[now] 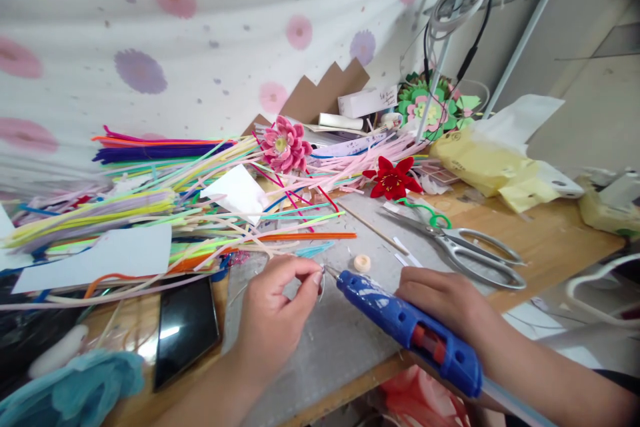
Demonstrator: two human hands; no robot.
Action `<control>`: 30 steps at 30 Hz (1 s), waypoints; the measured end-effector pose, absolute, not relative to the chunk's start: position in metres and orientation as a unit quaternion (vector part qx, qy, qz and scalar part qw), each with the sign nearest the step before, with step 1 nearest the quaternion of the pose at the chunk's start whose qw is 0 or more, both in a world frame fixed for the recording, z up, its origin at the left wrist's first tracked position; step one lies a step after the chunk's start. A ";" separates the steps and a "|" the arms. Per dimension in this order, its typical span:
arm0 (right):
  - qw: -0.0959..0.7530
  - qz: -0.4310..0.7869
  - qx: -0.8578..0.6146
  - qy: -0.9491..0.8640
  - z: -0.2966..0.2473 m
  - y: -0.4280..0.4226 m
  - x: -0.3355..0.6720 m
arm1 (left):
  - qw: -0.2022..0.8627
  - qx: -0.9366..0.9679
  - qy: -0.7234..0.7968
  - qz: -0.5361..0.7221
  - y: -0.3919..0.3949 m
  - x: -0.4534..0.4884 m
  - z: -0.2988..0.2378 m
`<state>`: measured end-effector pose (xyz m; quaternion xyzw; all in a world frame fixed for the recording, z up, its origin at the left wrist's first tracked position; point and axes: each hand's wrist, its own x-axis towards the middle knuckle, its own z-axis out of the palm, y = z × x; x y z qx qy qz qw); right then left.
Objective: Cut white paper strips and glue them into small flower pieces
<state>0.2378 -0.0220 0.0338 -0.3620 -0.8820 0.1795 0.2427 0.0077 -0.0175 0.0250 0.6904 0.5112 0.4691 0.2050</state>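
Note:
My right hand (440, 297) is wrapped round a blue hot glue gun (400, 323), with a clear glue stick (515, 407) coming out of its back end. The nozzle points left and reaches the fingertips of my left hand (280, 320). That hand is closed in a pinch on something small, mostly hidden by the fingers; a thin pale strand hangs just below them. Beyond the nozzle, a small round cream-coloured piece (362, 263) lies on the grey mat (345, 360). Large scissors (463, 250) rest to the right of it.
Bundles of coloured pipe cleaners (125, 213) cover the left and back. A pink flower (284, 145) and a red flower (393, 177) sit at the back. A black phone (186, 327) lies left, a yellow plastic bag (485, 163) right. A thin stick (373, 228) crosses the mat.

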 end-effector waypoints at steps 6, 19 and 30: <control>0.250 0.179 -0.359 -0.881 0.028 -0.021 0.239 | 0.206 0.689 0.509 0.473 -0.016 0.009 0.025; 0.304 0.242 -0.382 -0.838 0.028 -0.010 0.254 | 0.277 0.633 0.548 0.472 -0.014 0.006 0.023; 0.508 0.369 -0.631 -0.455 0.020 0.060 0.346 | 0.275 0.602 0.565 0.493 0.003 -0.009 0.000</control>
